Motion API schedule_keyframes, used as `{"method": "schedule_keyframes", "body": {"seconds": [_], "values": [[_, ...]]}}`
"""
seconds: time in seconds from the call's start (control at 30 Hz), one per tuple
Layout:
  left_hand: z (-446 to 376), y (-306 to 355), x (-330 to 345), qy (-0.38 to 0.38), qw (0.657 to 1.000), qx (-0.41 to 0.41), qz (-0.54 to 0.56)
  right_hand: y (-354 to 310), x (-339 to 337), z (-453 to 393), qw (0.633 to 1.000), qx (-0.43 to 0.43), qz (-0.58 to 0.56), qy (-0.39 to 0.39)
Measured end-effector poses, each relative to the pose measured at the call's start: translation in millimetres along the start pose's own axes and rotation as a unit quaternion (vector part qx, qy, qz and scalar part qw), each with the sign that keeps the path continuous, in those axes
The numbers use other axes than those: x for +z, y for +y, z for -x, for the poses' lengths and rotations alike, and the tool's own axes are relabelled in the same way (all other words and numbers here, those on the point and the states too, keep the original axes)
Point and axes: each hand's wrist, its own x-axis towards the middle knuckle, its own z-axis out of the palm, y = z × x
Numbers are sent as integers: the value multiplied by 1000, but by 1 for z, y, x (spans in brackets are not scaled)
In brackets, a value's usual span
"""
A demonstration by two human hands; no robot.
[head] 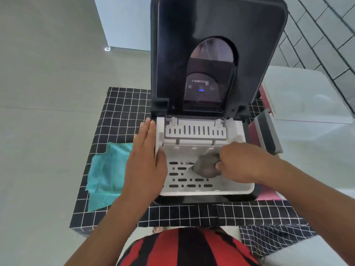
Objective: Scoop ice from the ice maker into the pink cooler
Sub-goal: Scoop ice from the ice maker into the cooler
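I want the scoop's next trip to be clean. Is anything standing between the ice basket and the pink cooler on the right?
Nothing visible blocks it. The right hand holds the grey scoop inside the white basket. The pink cooler sits right beside the ice maker, its grey lid open; only the basket's right wall needs clearing.

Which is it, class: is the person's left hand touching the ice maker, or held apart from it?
Touching. The head view shows the left hand lying flat against the left side of the ice maker, its thumb over the white basket rim.
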Motion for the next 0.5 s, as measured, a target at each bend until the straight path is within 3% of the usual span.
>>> {"method": "schedule_keyframes", "body": {"seconds": [0.2,0.5], "values": [[0,-3,1,2,1000,13,7,0,12,-8,997,-12,-82,8],[0,-2,1,5,1000,15,21,5,17,-5,993,-21,-116,-17]]}}
